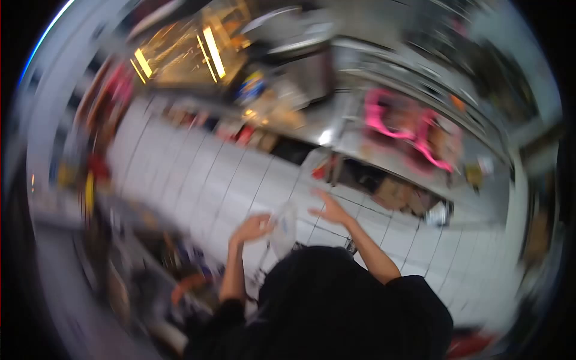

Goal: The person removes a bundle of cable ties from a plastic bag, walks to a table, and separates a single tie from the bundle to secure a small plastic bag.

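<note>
My left hand (252, 228) is closed in a pinch at the edge of a translucent plastic bag (284, 231). The bag hangs limp in front of my body, with a faint bluish mark on it. To the right of the bag, my right hand (330, 209) is held in the air with its fingers apart and nothing in them. A small gap separates it from the bag. Motion blur softens the whole view.
White floor tiles (180, 162) lie beneath my hands. Beyond them runs a metal counter (354, 141) bearing pink-rimmed baskets (375, 114), a large pot (303, 72) and a lit display case (186, 57). Cardboard boxes (396, 195) sit under the counter. Blurred shelving stands left.
</note>
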Available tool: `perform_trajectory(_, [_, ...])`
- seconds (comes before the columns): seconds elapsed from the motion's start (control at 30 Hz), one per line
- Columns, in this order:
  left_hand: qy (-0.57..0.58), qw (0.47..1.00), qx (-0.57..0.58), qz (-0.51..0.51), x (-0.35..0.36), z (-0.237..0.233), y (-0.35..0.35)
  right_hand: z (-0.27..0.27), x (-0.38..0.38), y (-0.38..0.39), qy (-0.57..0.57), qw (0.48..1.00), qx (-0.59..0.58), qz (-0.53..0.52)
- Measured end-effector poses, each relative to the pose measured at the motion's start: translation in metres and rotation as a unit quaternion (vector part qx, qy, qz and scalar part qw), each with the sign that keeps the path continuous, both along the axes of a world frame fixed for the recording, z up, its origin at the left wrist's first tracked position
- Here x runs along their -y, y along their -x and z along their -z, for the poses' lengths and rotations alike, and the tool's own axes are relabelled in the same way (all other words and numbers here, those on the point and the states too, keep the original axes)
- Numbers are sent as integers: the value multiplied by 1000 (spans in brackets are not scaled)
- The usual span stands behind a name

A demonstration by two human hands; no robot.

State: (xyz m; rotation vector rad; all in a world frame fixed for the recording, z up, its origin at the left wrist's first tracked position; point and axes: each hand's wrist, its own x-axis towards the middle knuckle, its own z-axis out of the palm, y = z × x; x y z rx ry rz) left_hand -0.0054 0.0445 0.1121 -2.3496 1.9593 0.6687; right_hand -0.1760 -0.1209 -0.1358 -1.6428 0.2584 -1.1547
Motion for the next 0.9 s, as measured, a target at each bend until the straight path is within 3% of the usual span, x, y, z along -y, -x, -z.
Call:
perform_trajectory(0.03, [92, 993, -55, 50, -14, 33, -3, -45, 4, 26, 78, 996, 0, -41])
perform_trajectory(0.07, [50, 980, -177, 81, -16, 11, 30, -87, -7, 42, 51, 987, -19, -152])
perform_trajectory(0.1, [83, 967, -225, 83, -25, 29, 32, -115, -9, 48, 64, 967, -78, -236])
perform_trajectory(0.17, [131, 933, -333, 37, -57, 97, 10, -95, -30, 18, 56, 943, -138, -299])
perform_trajectory(0.27, [199, 870, -445, -71, -107, 134, -11, -81, -69, -18, 6, 933, -192, -303])
perform_trajectory(0.3, [180, 836, -511, -91, -86, 230, -81, 0, -52, -84, -60, 926, -236, -290])
perform_trajectory(0.37, [253, 773, -564, -141, -86, 241, -119, 6, -48, -130, -62, 931, -230, -278])
perform_trajectory(0.4, [259, 770, -566, -142, -90, 241, -134, 13, -53, -149, -75, 924, -242, -285])
perform_trajectory(0.47, [274, 841, -448, -126, -94, 242, -167, 20, -61, -185, -100, 917, -252, -292])
perform_trajectory(0.57, [292, 881, -328, -174, -85, 262, -256, 41, -52, -276, -116, 902, -241, -338])
perform_trajectory(0.7, [302, 839, -368, -265, -77, 276, -343, 54, -36, -391, -192, 864, -258, -386])
perform_trajectory(0.77, [313, 771, -430, -351, -83, 282, -389, 57, -34, -455, -175, 865, -274, -383])
perform_trajectory(0.9, [324, 752, -407, -406, -108, 267, -481, 46, -47, -578, -188, 860, -256, -400])
